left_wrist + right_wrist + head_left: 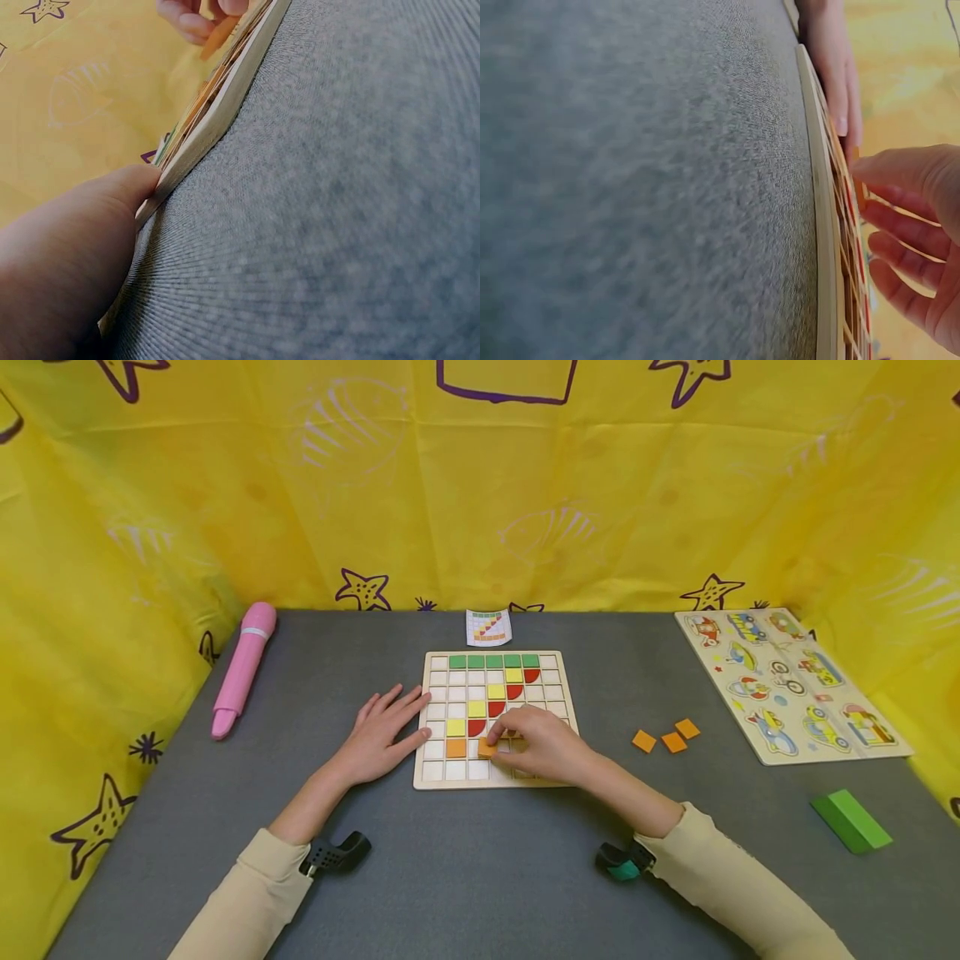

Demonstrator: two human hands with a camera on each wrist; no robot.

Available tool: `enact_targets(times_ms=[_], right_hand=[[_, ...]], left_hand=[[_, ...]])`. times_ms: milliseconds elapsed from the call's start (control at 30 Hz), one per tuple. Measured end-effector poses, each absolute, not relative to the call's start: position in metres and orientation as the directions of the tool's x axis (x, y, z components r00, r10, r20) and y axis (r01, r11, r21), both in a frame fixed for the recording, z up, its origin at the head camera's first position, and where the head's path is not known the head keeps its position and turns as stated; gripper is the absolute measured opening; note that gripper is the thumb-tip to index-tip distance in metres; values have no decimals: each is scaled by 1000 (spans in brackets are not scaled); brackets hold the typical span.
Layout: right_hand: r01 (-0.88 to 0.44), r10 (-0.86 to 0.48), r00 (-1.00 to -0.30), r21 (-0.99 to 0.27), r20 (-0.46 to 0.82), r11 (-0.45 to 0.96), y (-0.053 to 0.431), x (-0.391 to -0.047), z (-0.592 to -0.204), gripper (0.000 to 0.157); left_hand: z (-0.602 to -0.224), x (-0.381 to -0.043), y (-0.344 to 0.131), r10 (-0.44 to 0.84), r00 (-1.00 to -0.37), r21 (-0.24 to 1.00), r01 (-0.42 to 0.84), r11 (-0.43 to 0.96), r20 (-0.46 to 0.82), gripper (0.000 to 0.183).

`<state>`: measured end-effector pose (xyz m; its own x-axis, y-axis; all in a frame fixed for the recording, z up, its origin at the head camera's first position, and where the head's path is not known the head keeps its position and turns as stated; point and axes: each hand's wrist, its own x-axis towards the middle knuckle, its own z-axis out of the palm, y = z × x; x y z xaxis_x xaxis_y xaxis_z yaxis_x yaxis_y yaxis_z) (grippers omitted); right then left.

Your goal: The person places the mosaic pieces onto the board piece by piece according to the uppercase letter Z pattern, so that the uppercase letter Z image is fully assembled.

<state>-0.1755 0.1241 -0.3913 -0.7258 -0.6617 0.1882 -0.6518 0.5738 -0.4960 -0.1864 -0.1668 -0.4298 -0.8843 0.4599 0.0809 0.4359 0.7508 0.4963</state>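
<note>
A wooden grid board (422,760) lies on the table, with green squares (494,661) along its top row. Yellow squares (477,709) and red quarter-circle tiles (497,709) climb it diagonally. One orange square (455,748) sits low at the left of the grid. My right hand (546,745) pinches another orange tile (487,748) between thumb and index finger, a little to the right of it; in the right wrist view this tile (859,187) stands tilted at the board. My left hand (381,742) rests with fingers extended, touching the board's left edge.
A small pattern card (488,628) is behind the board. Several loose orange tiles (674,742) lie to the right. Farther right are a picture puzzle board (795,689) and a green block (852,821). A pink microphone-shaped object (244,672) lies at the left.
</note>
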Motion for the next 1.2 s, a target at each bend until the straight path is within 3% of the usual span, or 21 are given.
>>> enact_targets(times_ms=[333,667,1200], right_hand=[[-681,-684,-705,-453,189,576,112,-179,-394,9],[-706,-695,-675,-487,246,514,114,-179,-398,8],[-576,-570,-790,-590,226,565,171,-168,-388,9]], left_hand=[[-429,-186,-166,459,-885,504,433,748,80,66],[-430,-186,-166,462,-882,496,444,747,94,68],[-431,-185,-166,460,-883,493,441,750,92,68]])
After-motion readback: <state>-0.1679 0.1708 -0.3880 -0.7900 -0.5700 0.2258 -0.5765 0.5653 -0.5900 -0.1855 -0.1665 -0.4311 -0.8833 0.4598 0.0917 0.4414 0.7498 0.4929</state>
